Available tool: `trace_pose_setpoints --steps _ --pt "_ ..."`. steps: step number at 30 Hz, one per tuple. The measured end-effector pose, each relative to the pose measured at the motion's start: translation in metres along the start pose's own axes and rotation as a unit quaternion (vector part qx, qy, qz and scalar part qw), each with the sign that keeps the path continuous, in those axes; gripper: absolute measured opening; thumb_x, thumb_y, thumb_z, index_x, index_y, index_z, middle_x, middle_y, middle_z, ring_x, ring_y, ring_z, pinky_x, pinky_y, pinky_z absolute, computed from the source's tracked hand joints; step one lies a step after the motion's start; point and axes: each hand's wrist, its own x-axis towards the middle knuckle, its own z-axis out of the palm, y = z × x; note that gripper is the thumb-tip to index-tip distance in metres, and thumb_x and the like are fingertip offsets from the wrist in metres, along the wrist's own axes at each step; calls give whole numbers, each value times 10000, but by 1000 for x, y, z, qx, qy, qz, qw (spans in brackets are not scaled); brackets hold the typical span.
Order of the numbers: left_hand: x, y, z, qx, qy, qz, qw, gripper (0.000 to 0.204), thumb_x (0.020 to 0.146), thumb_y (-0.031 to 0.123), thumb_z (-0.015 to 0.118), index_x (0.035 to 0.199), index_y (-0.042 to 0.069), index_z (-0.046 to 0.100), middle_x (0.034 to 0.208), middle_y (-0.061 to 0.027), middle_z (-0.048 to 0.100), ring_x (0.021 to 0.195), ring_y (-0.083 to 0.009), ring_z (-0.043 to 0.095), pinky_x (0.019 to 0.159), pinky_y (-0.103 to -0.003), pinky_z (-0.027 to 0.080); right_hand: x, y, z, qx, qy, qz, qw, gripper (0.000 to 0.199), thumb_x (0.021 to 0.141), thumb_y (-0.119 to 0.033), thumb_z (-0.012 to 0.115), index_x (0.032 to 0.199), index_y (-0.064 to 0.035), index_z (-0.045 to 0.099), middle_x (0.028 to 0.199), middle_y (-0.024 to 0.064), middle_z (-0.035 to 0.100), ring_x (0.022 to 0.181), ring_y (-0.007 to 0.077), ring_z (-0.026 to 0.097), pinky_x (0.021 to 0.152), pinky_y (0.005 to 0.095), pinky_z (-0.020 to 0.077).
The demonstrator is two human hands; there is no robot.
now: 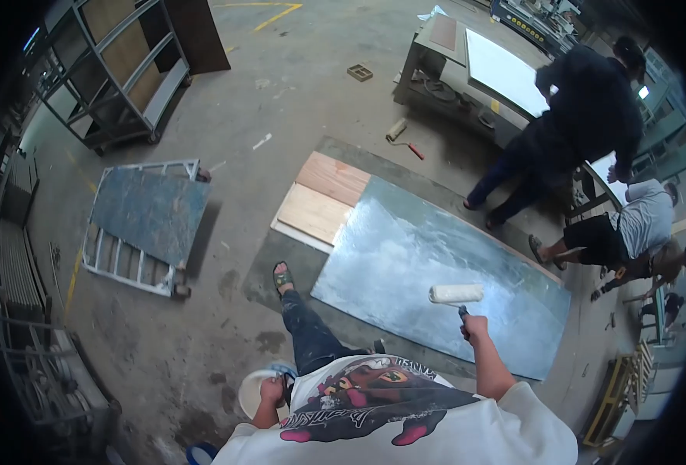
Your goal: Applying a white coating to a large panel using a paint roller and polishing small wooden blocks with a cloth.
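Observation:
My right hand (pixel 475 327) is closed round the dark handle of a paint roller (pixel 456 294). The roller's white sleeve lies over the right part of a large blue-grey sheet (pixel 405 267), whose surface is streaked with a whitish, wet-looking coat. At my left side, my left hand (pixel 270 392) is closed at a white bucket (pixel 248 397) and seems to grip it by the rim or handle. My body partly hides the bucket, and its contents do not show. Bare wooden boards (pixel 319 209) stick out from beneath the sheet's far left end.
A second roller with a red handle (pixel 416 151) lies on the floor beyond the sheet. Left stands a low wheeled cart (pixel 153 213) bearing a blue-grey board; behind it is a metal rack (pixel 126 70). A person in dark clothes (pixel 583 116) works at a bench; another (pixel 637 221) sits nearby.

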Motion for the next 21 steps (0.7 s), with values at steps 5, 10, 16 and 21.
trace_pose_setpoints --steps 5,10,16,21 --pt "164 56 -148 93 25 53 994 382 892 343 627 978 -20 706 1015 -295 688 986 -446 672 835 -490 529 10 -72 81 -34 54 27 998 395 903 -303 705 692 4 574 554 131 574 382 203 495 343 368 336" --pt "303 181 -382 111 51 98 988 325 897 266 665 981 -47 693 978 -262 712 930 -420 694 806 -460 536 -5 -152 162 3 150 23 988 366 864 -230 694 620 16 577 562 148 605 399 223 556 354 387 362" --pt "413 374 -570 -63 105 152 981 236 934 228 640 948 -2 692 783 -144 718 642 -263 669 651 -446 546 -51 -230 219 -53 171 53 982 237 811 -189 660 741 35 691 648 188 673 581 284 682 546 422 520" --pt "434 486 -580 38 115 306 944 231 959 203 614 1014 -9 688 847 -127 706 735 -245 667 712 -411 536 -96 -305 243 -145 153 88 974 274 836 -200 643 1027 -25 734 1082 227 717 1072 374 684 906 460 554"
